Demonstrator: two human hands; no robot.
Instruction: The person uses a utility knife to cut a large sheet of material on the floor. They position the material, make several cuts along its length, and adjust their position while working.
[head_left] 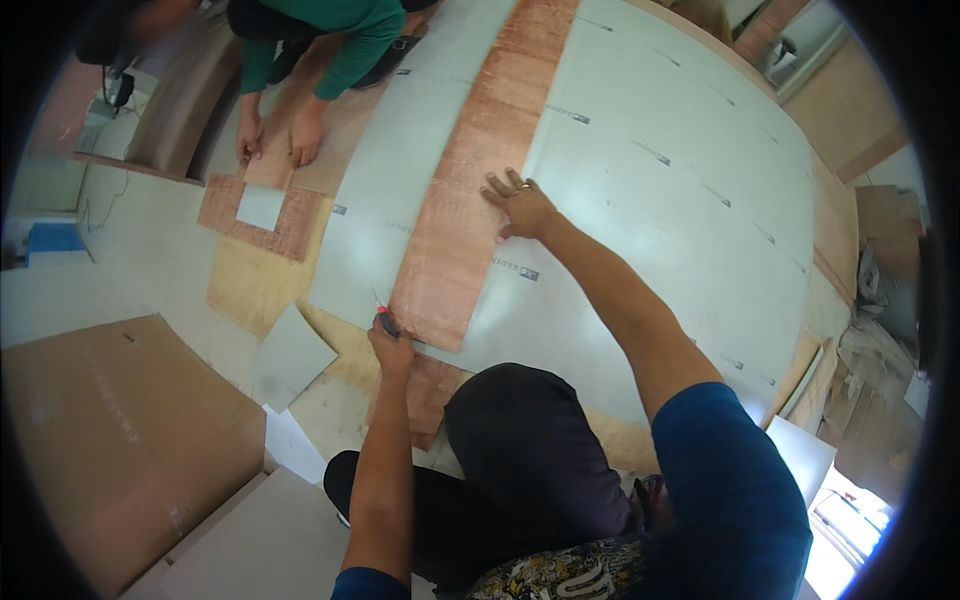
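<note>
A long reddish-brown plywood strip (455,210) lies across a large pale grey-white sheet (660,240) bearing small dark printed marks. My right hand (520,207) presses on the strip's right edge with fingers spread, thumb toward the sheet. At the strip's near left corner, my left hand (392,345) is closed around a small cutter (387,320) with a dark and red handle. The cutter's thin pointed tip reaches up and left over the sheet. A shorter plywood piece (425,395) sits below the near end of the strip, partly covered.
At upper left, a person in green sleeves (350,60) has both hands on a wood piece (272,165). A brown cardboard box (130,430) stands at lower left. A small pale offcut (292,355) lies near it. Clear plastic wrapping (875,345) is piled at far right.
</note>
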